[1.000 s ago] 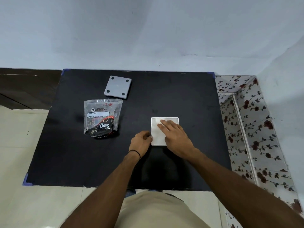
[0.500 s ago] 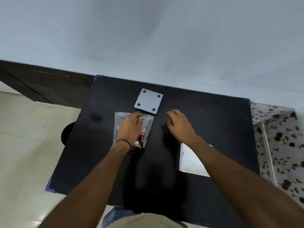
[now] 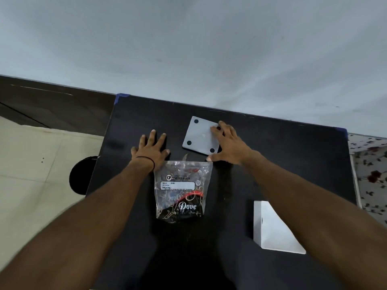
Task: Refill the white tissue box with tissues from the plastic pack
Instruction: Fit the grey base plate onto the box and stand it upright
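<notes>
My left hand [image 3: 151,150] lies flat and empty, my right hand [image 3: 228,146] spreads over the grey lid [image 3: 199,135] at 12 o'clock; pack [image 3: 181,191] emptied, box [image 3: 272,229] seemingly awaits closing.

- A black table [image 3: 282,155] fills the middle of the frame, its two far corners capped in blue.
- A pale, plain wall [image 3: 188,49] rises behind the table's far edge.
- Cream floor tiles [image 3: 37,164] lie to the left, where a round black object [image 3: 82,174] shows partly from under the table's edge.
- A dark wooden panel [image 3: 52,101] runs along the base of the wall at left.
- White fabric printed with red roses [image 3: 370,174] sits beside the table at right.
</notes>
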